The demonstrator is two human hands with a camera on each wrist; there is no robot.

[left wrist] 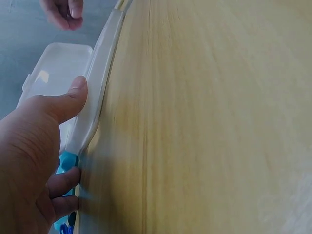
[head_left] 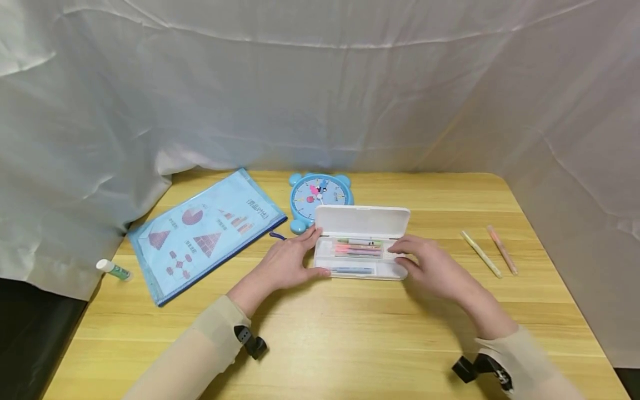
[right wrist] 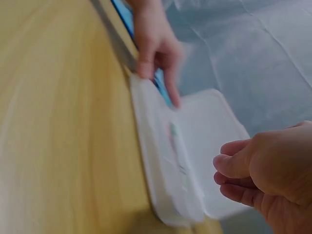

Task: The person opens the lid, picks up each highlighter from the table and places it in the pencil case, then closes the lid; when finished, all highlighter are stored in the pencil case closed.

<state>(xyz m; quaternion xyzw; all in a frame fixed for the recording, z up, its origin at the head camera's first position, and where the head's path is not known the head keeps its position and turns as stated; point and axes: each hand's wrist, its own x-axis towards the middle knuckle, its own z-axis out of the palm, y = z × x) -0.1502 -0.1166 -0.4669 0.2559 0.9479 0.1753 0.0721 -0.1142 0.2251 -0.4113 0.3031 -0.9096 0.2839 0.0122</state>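
White plastic pencil case [head_left: 392, 271], rectangular, lies on the pale yellow wood-grain table [head_left: 345, 344] between the two hands, its lid [head_left: 362, 221] raised at the far side. Several slim pens [head_left: 357, 250] in green, pink and purple lie in its far compartment; a light-blue pen [head_left: 352, 270] lies in the near one. At the case's left end, the left hand [head_left: 285, 262] grips it, thumb at the near corner and fingers towards the hinge side. Over the right end, the right hand [head_left: 434, 265] has its fingers loosely bent and close together, with nothing between them. Just behind the lid, which partly hides it, is a round blue toy clock [head_left: 320, 194] with knobs. To the left lie a light-blue rectangular pouch [head_left: 210, 239] with a dark-blue edge and a white-capped green glue stick [head_left: 114, 269]. Well to the right, a yellow pen [head_left: 481, 254] lies near an orange-pink pen [head_left: 502, 250].
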